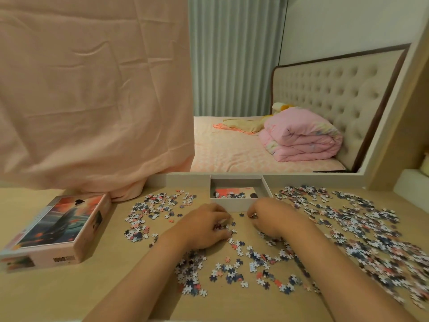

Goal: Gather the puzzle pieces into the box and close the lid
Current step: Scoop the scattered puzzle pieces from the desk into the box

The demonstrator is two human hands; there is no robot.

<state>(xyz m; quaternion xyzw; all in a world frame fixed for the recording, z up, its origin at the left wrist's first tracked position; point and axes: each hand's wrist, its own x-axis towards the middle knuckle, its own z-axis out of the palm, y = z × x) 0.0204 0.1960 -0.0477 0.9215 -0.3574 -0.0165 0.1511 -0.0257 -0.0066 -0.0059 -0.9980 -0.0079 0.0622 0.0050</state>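
Observation:
Several small puzzle pieces (362, 228) lie scattered over the wooden table, thickest at the right and in front of me. The open white box (239, 204) stands at the table's far middle with a few pieces and a picture sheet inside. Its picture lid (58, 228) lies at the left. My left hand (206, 225) rests on the table just in front of the box, fingers curled around a clump of pieces. My right hand (269, 216) is beside it, fingers curled down onto pieces near the box's front right corner.
A pink cloth (92, 101) hangs over the table's back left, touching the surface behind the lid. A white ledge (313, 178) borders the table's far edge. Beyond it are a bed and a folded pink quilt (301, 135).

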